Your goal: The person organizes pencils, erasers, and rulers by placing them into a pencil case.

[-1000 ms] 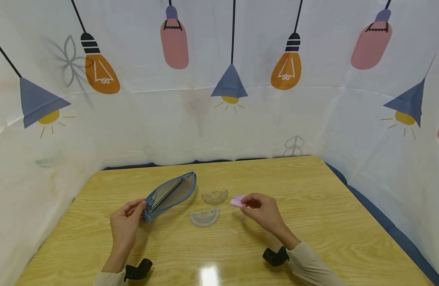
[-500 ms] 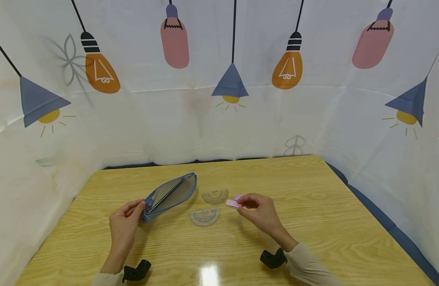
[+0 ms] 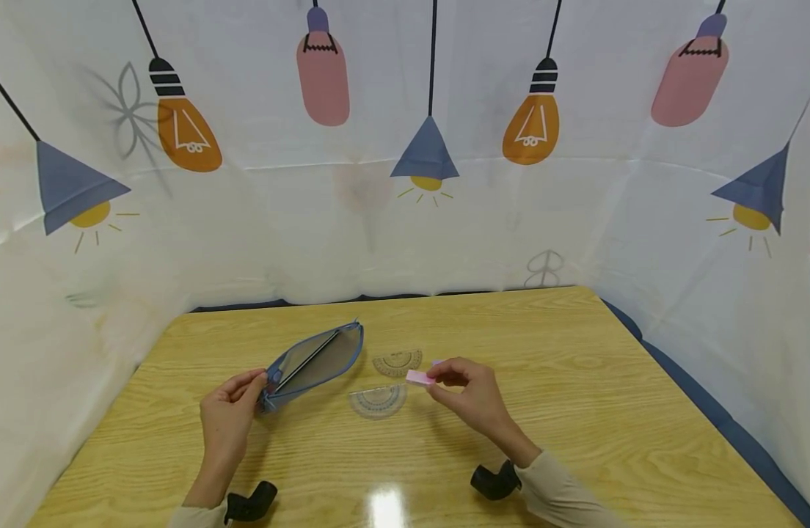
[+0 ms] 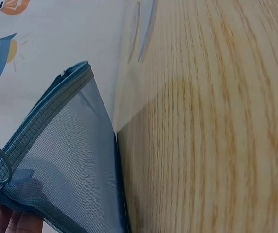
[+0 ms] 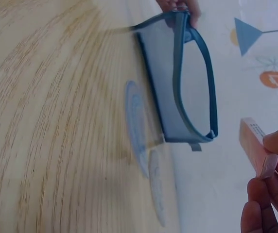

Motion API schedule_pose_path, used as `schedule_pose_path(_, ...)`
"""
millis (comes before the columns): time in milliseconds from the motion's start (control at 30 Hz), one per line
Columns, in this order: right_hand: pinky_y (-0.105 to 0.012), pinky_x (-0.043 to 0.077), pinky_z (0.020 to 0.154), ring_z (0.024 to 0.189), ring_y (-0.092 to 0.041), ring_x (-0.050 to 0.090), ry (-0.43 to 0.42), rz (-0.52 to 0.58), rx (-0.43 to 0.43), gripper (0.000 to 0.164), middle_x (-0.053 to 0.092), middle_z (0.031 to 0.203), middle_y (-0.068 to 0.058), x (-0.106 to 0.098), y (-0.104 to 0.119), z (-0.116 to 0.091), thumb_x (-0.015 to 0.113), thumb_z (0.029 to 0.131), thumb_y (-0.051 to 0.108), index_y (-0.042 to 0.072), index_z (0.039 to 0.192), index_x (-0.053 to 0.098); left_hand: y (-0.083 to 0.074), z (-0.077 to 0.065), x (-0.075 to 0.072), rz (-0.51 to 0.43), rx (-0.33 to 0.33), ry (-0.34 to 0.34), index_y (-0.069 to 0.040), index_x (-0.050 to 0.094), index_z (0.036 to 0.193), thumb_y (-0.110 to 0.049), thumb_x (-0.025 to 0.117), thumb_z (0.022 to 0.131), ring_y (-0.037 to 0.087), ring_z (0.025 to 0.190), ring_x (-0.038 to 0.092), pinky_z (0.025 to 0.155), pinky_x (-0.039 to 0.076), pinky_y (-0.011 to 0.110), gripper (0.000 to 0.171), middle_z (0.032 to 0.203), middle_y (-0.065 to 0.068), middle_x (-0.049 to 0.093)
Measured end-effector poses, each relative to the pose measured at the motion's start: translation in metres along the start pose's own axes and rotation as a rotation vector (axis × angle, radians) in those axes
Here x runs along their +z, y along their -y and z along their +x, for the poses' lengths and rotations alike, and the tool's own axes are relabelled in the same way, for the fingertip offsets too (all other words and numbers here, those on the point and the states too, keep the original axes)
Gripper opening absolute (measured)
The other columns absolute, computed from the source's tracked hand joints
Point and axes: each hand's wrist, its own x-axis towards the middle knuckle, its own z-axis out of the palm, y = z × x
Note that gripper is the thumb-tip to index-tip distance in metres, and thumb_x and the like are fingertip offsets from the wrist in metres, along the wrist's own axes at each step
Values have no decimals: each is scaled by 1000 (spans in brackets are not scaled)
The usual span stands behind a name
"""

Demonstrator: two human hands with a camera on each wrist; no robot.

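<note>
My left hand point(image 3: 228, 418) pinches the near left corner of a blue mesh zip pouch point(image 3: 329, 359), whose mouth gapes upward. Inside lies a long, slim dark stick point(image 3: 306, 361). In the left wrist view the pouch point(image 4: 71, 155) shows its zip and a ring by the fingers. A pink block that looks like an eraser point(image 3: 418, 378) is held between thumb and fingers of my right hand point(image 3: 471, 392), above the table. Small print shows on the eraser point(image 5: 253, 143) in the right wrist view. A second pinkish piece point(image 3: 436, 362) peeks out behind the right fingers.
Two clear protractors, a farther one point(image 3: 397, 362) and a nearer one point(image 3: 377, 401), lie on the wooden table point(image 3: 392, 462) between the pouch and the right hand. A white curtain point(image 3: 299, 227) printed with lamps surrounds the table's back and sides.
My right hand has moved left with the pink eraser, toward the protractors and the pouch. The left hand and the pouch stay almost still.
</note>
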Motion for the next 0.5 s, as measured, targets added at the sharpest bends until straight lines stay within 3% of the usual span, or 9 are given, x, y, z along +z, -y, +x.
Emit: schedule_pose_path(500, -49, 54, 74, 83, -34, 66, 18, 8, -37, 13, 69, 92, -16, 10, 10, 6, 74, 79, -9, -6, 91, 70, 1, -1, 0, 36, 7, -5, 5, 71, 107, -20, 72, 90, 4, 66, 64, 53, 49, 19, 30, 76, -5, 71)
